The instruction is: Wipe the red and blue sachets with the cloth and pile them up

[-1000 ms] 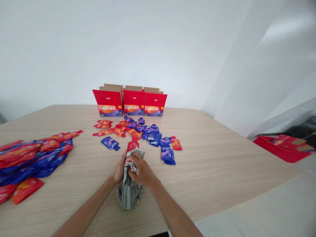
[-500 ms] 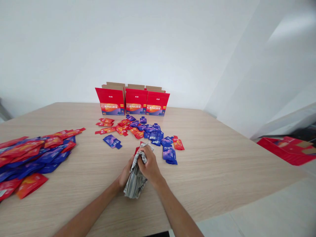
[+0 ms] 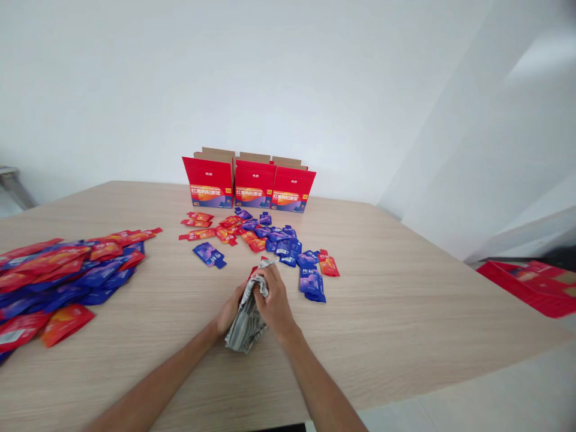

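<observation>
Over the near middle of the table, my right hand [image 3: 275, 303] is closed on a crumpled grey-and-white striped cloth [image 3: 244, 329], which hangs down below the fingers. My left hand [image 3: 228, 313] is wrapped round the other side, against the cloth. Between the two hands a small part of a red pouch [image 3: 254, 272] shows; the cloth and fingers hide most of it. Just beyond lies a single blue pouch [image 3: 209, 254]. To the right of my right hand are blue pouches [image 3: 311, 282] and a red pouch [image 3: 328, 264].
Three red cartons [image 3: 255, 180] with raised flaps stand at the back by the wall. A loose group of red and blue pouches [image 3: 288, 249] lies before them. On the left is a large pouch heap [image 3: 85, 270]. A red box [image 3: 526, 288] sits beyond the table's right edge.
The view has turned slightly left, so the table's things appear shifted to the right. Both hands keep their hold on the cloth and red pouch, with the cloth's lower end slightly higher in view.
</observation>
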The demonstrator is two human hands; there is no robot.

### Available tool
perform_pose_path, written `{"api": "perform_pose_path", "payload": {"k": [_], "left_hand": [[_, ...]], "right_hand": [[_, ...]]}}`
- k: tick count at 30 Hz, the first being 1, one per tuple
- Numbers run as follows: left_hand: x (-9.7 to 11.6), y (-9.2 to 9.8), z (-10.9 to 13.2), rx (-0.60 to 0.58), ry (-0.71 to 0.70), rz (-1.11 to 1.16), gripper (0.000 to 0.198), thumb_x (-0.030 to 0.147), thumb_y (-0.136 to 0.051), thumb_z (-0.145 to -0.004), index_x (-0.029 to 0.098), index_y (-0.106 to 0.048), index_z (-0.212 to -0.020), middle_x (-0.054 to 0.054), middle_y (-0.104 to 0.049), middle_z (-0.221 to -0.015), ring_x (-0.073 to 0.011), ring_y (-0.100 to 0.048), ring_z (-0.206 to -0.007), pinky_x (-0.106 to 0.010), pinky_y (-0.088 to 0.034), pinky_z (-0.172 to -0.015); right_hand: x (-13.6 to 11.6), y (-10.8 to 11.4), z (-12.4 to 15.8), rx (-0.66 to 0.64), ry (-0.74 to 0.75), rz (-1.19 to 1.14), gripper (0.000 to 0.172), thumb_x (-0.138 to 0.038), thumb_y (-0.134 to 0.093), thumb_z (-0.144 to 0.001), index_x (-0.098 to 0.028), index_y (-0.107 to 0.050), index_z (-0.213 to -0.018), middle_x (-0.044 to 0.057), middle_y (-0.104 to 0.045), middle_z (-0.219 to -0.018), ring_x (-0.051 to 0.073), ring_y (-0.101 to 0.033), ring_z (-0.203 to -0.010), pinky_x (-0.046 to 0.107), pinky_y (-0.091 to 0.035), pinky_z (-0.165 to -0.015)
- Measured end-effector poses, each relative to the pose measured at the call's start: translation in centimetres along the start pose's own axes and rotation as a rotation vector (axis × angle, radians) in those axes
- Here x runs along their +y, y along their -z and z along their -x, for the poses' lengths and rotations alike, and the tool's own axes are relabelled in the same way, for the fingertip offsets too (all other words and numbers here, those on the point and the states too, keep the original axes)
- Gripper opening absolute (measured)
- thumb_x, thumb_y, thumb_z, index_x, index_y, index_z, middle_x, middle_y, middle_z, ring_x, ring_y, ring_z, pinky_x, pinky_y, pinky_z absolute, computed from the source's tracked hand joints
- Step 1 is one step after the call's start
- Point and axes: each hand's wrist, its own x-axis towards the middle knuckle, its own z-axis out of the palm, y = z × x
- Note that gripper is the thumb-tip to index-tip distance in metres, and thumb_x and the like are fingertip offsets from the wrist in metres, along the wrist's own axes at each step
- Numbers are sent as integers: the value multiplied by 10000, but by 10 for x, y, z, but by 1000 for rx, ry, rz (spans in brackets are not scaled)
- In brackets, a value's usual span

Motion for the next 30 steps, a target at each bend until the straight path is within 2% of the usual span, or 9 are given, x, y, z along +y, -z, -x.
{"api": "perform_pose_path", "payload": {"k": [3,8,10,14,17,19,26,28,30], "left_hand": [[0,-4,1,-37,58,46,184,395,-687,-764,219,-736,-788,-60,-759,-891,-297,-619,-1166,-375,-447,-1073],[-8,2,-7,37,144,201,318,514,-681,-735,196,-691,-734,-79,-750,-853,-291,-635,-1145,-361,-464,-1047],[-11,6,-10,55,160,235,342,529,-687,-733,187,-686,-726,-88,-743,-825,-289,-645,-1120,-350,-466,-1037],[-14,10,-13,26,72,167,212,380,-716,-750,175,-728,-804,-61,-750,-865,-266,-637,-1106,-336,-413,-1084],[-16,10,-13,-93,133,160,166,315,-676,-806,181,-754,-865,-69,-757,-920,-251,-643,-1096,-335,-418,-1078],[-18,10,-12,-100,172,202,191,338,-653,-834,185,-756,-885,-74,-758,-923,-245,-653,-1086,-328,-444,-1049],[-18,15,-14,-20,199,299,349,511,-633,-825,176,-678,-737,-90,-725,-755,-275,-694,-1004,-327,-528,-905],[-17,16,-15,-32,188,307,350,505,-599,-850,193,-664,-707,-81,-710,-717,-266,-694,-1005,-304,-520,-896],[-17,15,-15,-18,146,281,300,461,-609,-850,191,-676,-737,-70,-719,-745,-262,-678,-1028,-301,-502,-919]], "right_hand": [[-1,2,-1,29,-18,-5,181,-90,-480,-882,-206,-581,-977,59,-558,-1000,206,-546,-977,340,-459,-909],[-2,-3,2,-351,16,-16,223,-68,-560,-835,-219,-606,-992,39,-573,-1035,186,-574,-962,315,-468,-892],[-2,-4,3,-395,20,-5,249,-66,-567,-830,-225,-612,-1016,40,-572,-1049,186,-575,-967,316,-469,-894],[1,-1,2,-157,6,4,247,-64,-508,-855,-210,-595,-1034,69,-557,-1070,206,-547,-1021,335,-457,-932],[4,3,-1,55,-13,15,194,-98,-468,-894,-203,-571,-1021,76,-553,-1044,217,-534,-1013,355,-452,-935],[4,3,-2,79,-19,17,179,-104,-464,-902,-202,-567,-1011,72,-557,-1024,215,-536,-997,356,-455,-926],[0,-4,4,-478,27,-16,311,-4,-541,-803,-222,-602,-1017,33,-570,-1038,177,-577,-946,308,-480,-884],[0,-4,5,-519,24,-23,311,0,-544,-799,-223,-604,-1007,29,-568,-1033,175,-575,-946,312,-476,-895],[0,-3,4,-457,14,-20,309,-4,-529,-804,-220,-602,-1012,36,-562,-1039,180,-567,-960,319,-470,-909]]}}
